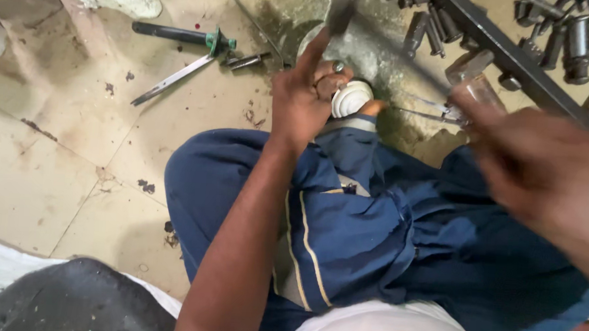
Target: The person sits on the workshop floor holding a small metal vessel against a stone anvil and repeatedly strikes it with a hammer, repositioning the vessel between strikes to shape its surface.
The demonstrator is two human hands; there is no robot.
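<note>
Taking the white ribbed part (350,97) as the landmark: far to its left on the tiled floor (57,144) lies a dark-handled tool with a green collar (180,36), and just below that a long flat metal strip (171,79), both well apart from the work. The white ribbed part itself sits on the floor just beyond the person's blue-trousered knee (347,189). The left hand (305,98) is closed around a small metal piece held against the left side of the part, its forefinger stretched up and away from the part. Above the part, a hammer head (341,11) shows as a blur. To the right of the part, the right hand (546,167) is badly smeared by motion; it seems wrapped around a blurred handle, but I cannot tell its grip for certain. Further right and above, a dark steel bar (512,56) crosses a heap of bolts and sockets (568,32). The main risk, as I judge it, is to the left hand: its fingers lie touching the part right under the hammer, so a blow slightly off line would land on knuckles or the raised forefinger. A glancing strike could also kick the part sideways against the knee, or chip its ribs. A loose grip on the right could let the hammer fly.
</note>
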